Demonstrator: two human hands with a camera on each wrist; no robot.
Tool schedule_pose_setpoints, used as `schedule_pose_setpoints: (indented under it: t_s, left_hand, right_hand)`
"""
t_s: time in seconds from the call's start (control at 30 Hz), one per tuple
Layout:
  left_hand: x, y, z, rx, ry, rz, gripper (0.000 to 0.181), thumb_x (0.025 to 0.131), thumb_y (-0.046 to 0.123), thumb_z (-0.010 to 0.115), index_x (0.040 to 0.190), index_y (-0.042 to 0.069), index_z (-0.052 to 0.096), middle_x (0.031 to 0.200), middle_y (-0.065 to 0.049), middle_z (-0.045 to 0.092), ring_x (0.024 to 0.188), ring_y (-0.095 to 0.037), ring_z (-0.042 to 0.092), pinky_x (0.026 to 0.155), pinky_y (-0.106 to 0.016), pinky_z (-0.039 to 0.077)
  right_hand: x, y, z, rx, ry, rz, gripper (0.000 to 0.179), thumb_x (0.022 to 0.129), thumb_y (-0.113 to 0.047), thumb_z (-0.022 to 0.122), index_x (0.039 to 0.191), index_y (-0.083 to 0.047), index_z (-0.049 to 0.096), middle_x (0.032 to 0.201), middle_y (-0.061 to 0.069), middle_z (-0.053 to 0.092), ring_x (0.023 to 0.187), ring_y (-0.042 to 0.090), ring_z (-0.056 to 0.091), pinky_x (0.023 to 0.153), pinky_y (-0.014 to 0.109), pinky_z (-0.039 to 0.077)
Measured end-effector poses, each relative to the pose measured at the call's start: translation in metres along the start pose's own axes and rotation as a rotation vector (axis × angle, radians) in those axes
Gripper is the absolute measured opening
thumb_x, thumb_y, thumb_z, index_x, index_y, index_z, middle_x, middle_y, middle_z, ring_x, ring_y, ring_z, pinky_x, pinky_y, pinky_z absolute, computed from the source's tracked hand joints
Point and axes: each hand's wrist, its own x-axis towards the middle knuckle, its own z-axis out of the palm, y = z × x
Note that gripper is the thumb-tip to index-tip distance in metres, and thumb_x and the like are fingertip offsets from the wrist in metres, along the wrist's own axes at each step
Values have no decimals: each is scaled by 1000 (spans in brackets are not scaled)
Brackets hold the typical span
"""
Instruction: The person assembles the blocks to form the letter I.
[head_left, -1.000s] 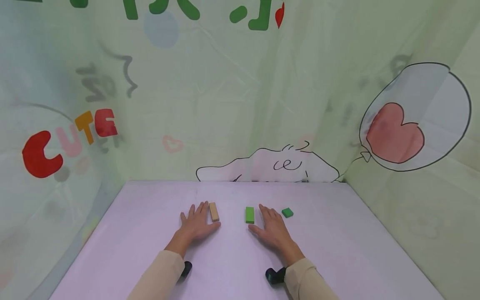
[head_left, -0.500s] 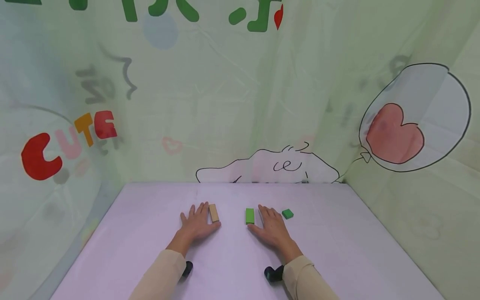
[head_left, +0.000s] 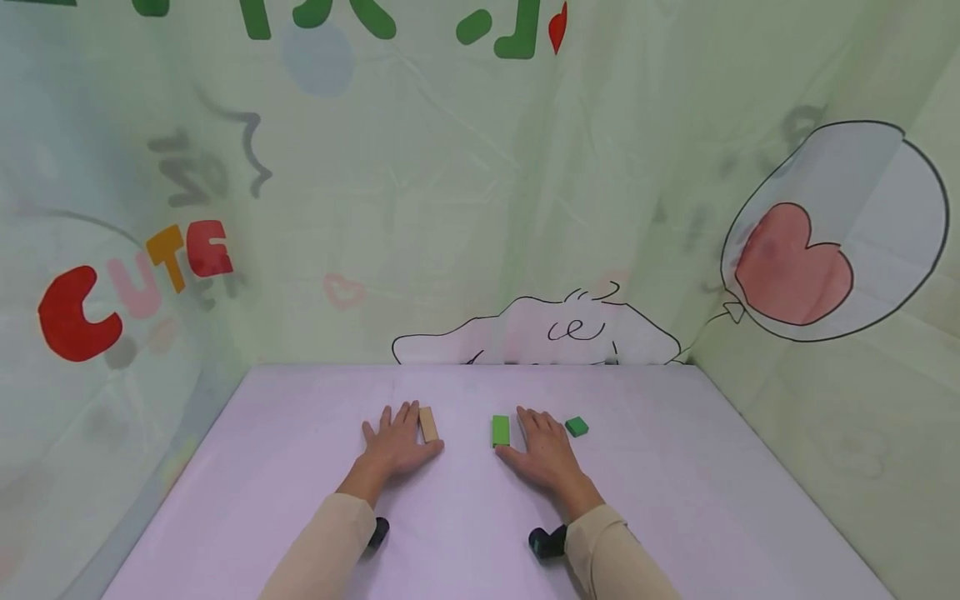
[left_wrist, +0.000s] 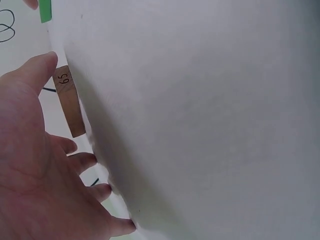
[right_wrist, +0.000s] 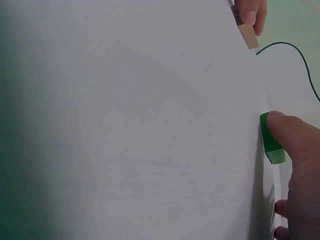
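Note:
A plain wooden block [head_left: 428, 424] lies beside my left hand [head_left: 395, 446], between its thumb and forefinger. The fingers of that hand are spread on the table. In the left wrist view the wooden block [left_wrist: 70, 105] shows a handwritten number on its end, and the thumb tip is right at that end. My right hand [head_left: 549, 454] rests with straight fingers to the right of a light green block [head_left: 501, 430]. Its thumb reaches the near end of this green block [right_wrist: 271, 140], overlapping it in the right wrist view. A smaller dark green block [head_left: 577, 427] lies right of the right hand.
The table [head_left: 465, 517] has a pale lilac cover. Printed curtains [head_left: 450, 192] enclose it at the back and both sides. A black wrist camera [head_left: 547, 542] sits under the right wrist, and another black camera [head_left: 378, 533] by the left cuff.
The right thumb has come slightly closer to the near end of the light green block. The left hand and the blocks stay in place, while the head view shifts a little.

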Motion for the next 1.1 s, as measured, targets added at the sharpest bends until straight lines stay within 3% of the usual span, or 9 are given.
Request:
schedule_pose_setpoints:
  t_s: [0.67, 1.1]
  left_hand:
    - [2, 2, -1, 18, -11, -4, 92, 94, 61, 60, 162, 7, 31, 169, -21, 28, 156, -51, 17, 117, -79, 9]
    - [0, 5, -4, 8, -15, -5, 87, 94, 59, 63, 160, 9, 36, 168, -23, 27, 156, -50, 18, 118, -78, 8]
  right_hand:
    - [4, -1, 3, -24, -7, 7, 70, 94, -52, 67, 149, -11, 53, 157, 25, 44, 148, 49, 36, 119, 68, 26]
    - [5, -1, 5, -41, -5, 11, 71, 94, -54, 66, 150, -13, 53, 157, 25, 43, 148, 50, 35, 119, 69, 26]
